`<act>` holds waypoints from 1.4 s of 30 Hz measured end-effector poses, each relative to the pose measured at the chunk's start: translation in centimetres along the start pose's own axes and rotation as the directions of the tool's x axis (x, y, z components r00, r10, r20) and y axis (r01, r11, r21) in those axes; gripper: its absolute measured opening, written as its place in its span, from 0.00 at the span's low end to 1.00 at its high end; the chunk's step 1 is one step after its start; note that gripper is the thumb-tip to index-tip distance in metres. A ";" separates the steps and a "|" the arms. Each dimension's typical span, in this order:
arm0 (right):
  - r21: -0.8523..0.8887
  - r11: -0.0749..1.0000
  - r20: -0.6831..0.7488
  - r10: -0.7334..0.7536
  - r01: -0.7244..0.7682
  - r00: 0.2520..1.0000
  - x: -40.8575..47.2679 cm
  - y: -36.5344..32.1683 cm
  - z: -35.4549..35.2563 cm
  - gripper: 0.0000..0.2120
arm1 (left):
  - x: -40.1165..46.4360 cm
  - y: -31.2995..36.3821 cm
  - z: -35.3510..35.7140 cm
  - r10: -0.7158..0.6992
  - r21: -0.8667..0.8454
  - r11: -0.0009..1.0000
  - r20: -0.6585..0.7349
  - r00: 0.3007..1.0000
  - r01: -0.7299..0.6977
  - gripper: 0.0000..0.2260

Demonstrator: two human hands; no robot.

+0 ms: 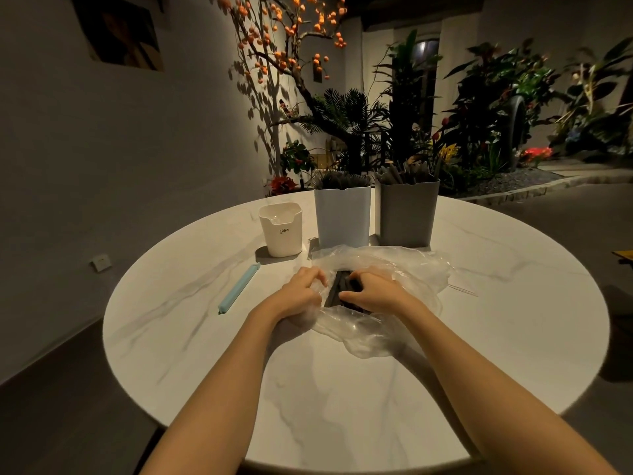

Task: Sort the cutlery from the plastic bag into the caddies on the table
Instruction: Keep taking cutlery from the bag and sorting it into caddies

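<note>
Both hands in the bag, pulling cutlery.
Left hand [303,286] pinched the plastic bag [404,272] open; right hand [368,289] gripped the dark cutlery [337,291] mid-tabletop [342,389]. Film looked limp, slippery; sticks stiff, light: grab them mid-length. Caddies [342,217] sat just beyond.

My right hand [368,291] covers most of the dark cutlery [337,293] in the plastic bag [404,269], pieces can't be told apart; contents of far caddies [342,221] too dim to identify
</note>
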State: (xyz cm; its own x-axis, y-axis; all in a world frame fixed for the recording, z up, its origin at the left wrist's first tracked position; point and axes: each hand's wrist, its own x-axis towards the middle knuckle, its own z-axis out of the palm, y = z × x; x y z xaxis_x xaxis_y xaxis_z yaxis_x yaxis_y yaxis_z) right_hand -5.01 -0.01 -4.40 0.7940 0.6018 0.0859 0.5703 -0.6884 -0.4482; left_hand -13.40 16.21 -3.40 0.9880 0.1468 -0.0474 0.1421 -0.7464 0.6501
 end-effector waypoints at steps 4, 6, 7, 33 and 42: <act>-0.066 0.997 -0.044 0.038 -0.041 0.998 0.2 -0.9 0.4 0.17 | 0.5 0.2 0.5 0.017 0.062 0.998 -0.030 0.999 -0.015 0.20; -0.101 0.993 -0.080 0.058 -0.066 0.995 0.3 -1.6 0.6 0.21 | 0.6 0.2 0.6 0.014 0.043 0.999 -0.031 0.999 -0.013 0.23; -0.128 0.989 -0.080 0.066 -0.076 0.995 0.4 -1.9 0.7 0.22 | 0.6 0.1 0.5 0.013 0.035 0.999 -0.026 1.000 -0.012 0.25; 0.016 0.974 0.054 0.226 -0.227 0.973 0.1 -0.6 -2.4 0.09 | 0.8 0.4 1.9 0.144 0.106 0.987 -0.270 0.952 -0.119 0.17; 0.506 0.793 0.333 0.185 -0.341 0.925 -0.4 -0.1 -4.9 0.06 | 0.6 1.2 1.7 0.071 0.230 0.973 -0.302 0.951 0.001 0.18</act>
State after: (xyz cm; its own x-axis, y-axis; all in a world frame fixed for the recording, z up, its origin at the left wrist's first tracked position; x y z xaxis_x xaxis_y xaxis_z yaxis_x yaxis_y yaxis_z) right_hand -4.36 -2.23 -0.03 0.7693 0.5641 -0.2999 0.0752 -0.5461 -0.8343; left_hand -12.50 14.25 -3.93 0.9311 0.2828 0.2304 0.1527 -0.8758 0.4580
